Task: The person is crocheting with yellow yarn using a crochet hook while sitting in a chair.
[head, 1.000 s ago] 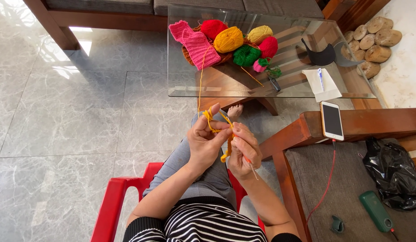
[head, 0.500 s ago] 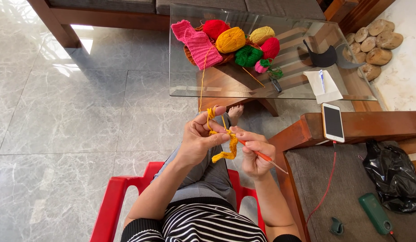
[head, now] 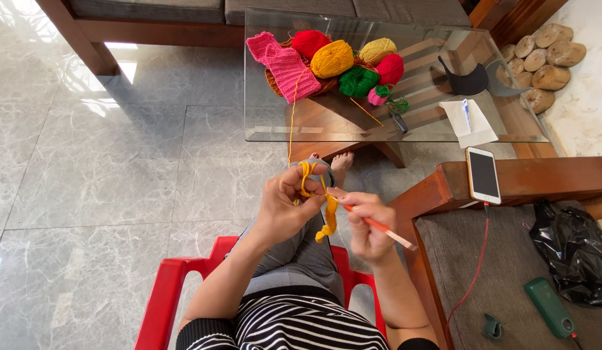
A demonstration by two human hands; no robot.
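Seated on a red chair, I am mid-stitch on a small yellow crochet piece, which hangs between my two hands above my lap. My left hand is closed on the top of the piece, fingers pinched together, with the yarn looped over them and running up toward 12 o'clock to the yellow ball on the glass surface. My right hand is clamped around the orange hook, its tip buried in the work at 9 o'clock from that hand (the tip itself is hidden by yarn). The step in hand looks like working the hook through a loop; the next move, I judge, calls for catching the strand and drawing it back through while the left hand keeps tension. Both forearms angle inward from my sides, wrists meeting at centre. Other balls of red, green and pink sit beside the yellow ball; a phone lies at 2 o'clock on a wooden armrest.
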